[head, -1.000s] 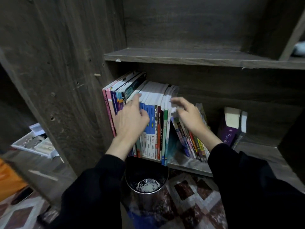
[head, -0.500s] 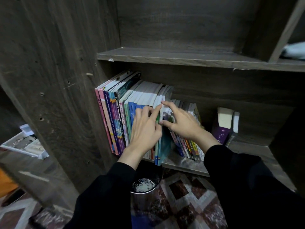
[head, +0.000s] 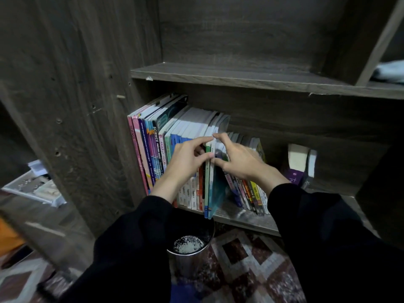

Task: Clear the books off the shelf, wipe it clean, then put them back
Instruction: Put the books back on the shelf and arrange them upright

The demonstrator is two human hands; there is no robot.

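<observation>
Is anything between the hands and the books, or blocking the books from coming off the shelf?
Nothing visible. The left hand and right hand pinch the books directly, and the shelf is open at the front. A metal bin stands on the floor below the shelf edge, under the pull-out path rather than in it.

A home room: dark wooden bookshelf (head: 240, 77) of schoolbooks (head: 157, 145), patterned rug (head: 247, 270) on the floor.
</observation>
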